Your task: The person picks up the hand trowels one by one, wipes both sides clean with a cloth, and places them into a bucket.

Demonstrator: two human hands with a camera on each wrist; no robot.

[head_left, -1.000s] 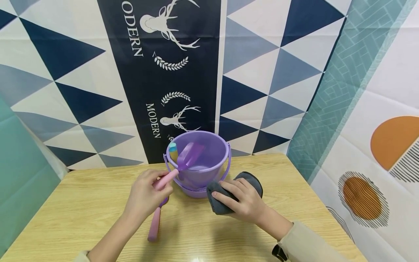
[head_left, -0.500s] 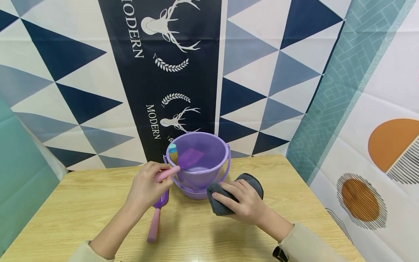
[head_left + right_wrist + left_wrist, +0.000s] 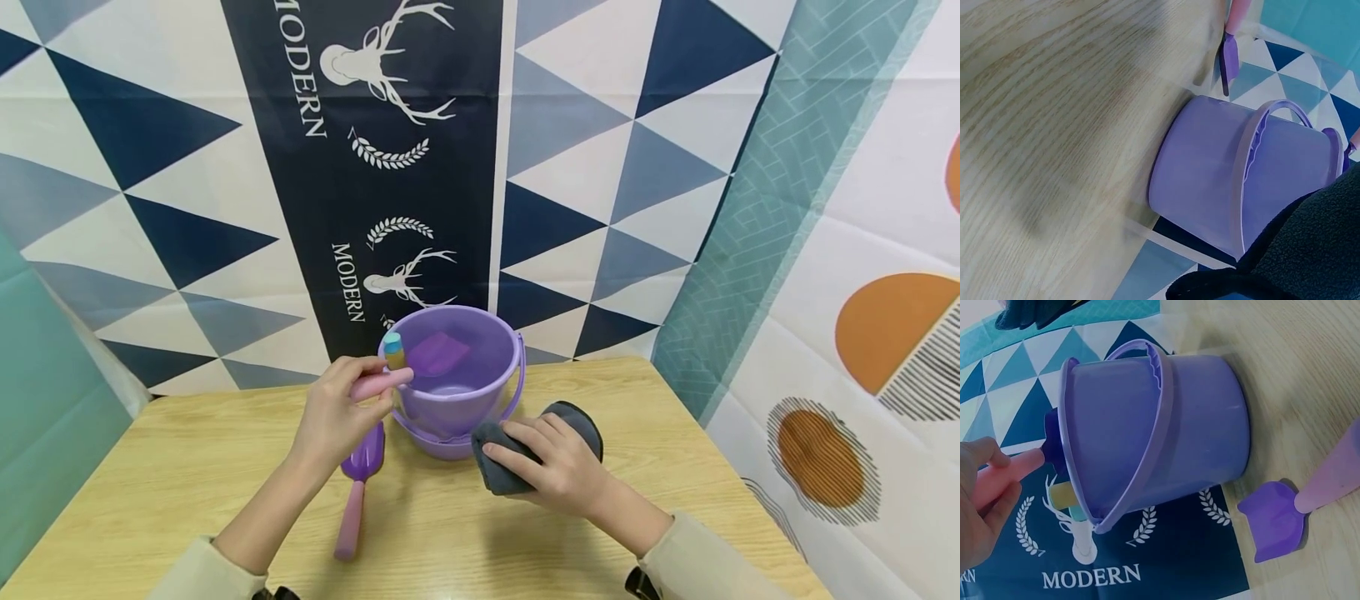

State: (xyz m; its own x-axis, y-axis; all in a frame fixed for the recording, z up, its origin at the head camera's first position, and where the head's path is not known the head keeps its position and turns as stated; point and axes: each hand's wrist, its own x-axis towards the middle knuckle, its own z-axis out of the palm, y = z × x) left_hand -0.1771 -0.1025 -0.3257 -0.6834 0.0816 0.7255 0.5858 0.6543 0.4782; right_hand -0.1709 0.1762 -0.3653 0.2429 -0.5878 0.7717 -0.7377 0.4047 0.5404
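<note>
Shovel [image 3: 397, 378], its pink handle pinched in our left hand [image 3: 336, 412], hangs near a second scoop [image 3: 355, 502] lying on the table [image 3: 187, 467]. The shovel's blade has sunk farther into the purple bucket [image 3: 450, 412] than a second ago, so we judge putting it in well under way. At right, our right hand [image 3: 561, 465] grips a folded grey cloth [image 3: 504, 465]. The left wrist view shows the blade's upper end outside the rim, unclear from the head.

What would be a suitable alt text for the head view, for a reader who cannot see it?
A person's left-hand grip holds a pink-handled purple scoop, its blade at the mouth of a purple bucket. The right-hand grip holds a dark grey cloth near the bucket, and a second pink-handled scoop lies on the wooden table.
</note>
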